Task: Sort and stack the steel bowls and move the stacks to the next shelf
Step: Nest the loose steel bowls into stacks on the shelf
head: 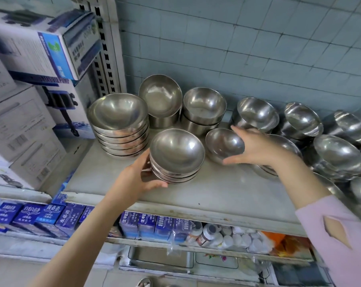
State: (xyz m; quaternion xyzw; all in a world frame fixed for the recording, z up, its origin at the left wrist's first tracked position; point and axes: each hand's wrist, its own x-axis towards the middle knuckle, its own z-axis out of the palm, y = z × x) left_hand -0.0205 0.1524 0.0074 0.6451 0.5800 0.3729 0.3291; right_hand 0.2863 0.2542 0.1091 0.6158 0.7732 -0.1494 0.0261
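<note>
Glossy steel bowls [176, 151]; matt, scuffed shelf [216, 189]; cardboard boxes [30, 121].

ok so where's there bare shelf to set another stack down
Widest bare patch: the shelf front strip, ahead of the short stack and the single small bowl. A smaller one lies at the left front, between the tall stack and the cardboard boxes. The back row and the right-end pile are crowded.
</note>
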